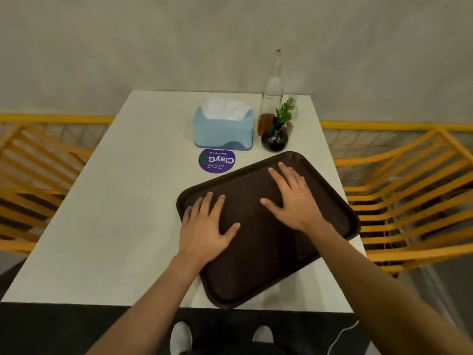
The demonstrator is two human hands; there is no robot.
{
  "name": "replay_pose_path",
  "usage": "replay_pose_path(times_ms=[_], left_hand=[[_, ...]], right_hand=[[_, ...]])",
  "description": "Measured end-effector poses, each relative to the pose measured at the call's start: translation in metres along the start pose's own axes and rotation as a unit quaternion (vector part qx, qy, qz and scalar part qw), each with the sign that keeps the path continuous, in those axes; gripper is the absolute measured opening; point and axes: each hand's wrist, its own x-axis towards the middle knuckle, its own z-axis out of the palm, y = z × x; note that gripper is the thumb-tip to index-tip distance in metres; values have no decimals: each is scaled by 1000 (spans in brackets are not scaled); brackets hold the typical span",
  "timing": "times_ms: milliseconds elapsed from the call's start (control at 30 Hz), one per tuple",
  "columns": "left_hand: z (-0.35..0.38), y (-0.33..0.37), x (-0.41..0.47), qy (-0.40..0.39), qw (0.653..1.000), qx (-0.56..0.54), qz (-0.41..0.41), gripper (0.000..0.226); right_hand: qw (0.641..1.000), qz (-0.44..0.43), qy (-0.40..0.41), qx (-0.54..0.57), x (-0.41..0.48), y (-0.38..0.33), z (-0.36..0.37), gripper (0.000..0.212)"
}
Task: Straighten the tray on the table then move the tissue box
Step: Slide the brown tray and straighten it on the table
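Both the left hand (pixel 204 226) and right hand (pixel 291 198) lie flat, fingers spread and gripping nothing, on the crooked brown tray (pixel 256 267), near the tissue box (pixel 223 129).

Your left hand (pixel 204 233) and right hand (pixel 294 198) are bare: no gloves, rings or watch visible. Both forearms are uncovered right to the frame edge, no sleeves in view. You're wearing white shoes (pixel 181 338), toes only showing. Legs too dark to make out.

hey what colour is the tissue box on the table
Light blue, with a darker blue base; the tissue box shows clearly in the head view.
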Motion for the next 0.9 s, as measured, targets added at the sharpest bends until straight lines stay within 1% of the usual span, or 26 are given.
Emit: replay_pose_path(times_ms=[33,167,300,533,900], left_hand=[[3,2,-2,-20,1000,7,-5,89],[23,-2,-6,-18,999,39,-6,92],[31,-13,-8,-36,997,69,-6,93],[24,-42,-14,-35,996,83,-9,93],[-13,-133,-31,-42,994,97,-37,96]], right_hand=[[1000,6,-13,-6,0,3,2,83],[993,73,-80,-35,1,16,18,88],[982,108,-146,-46,-4,19,35,87],[983,111,-138,-56,-3,-9,49,88],[985,84,-141,-42,22,-102,82,85]])
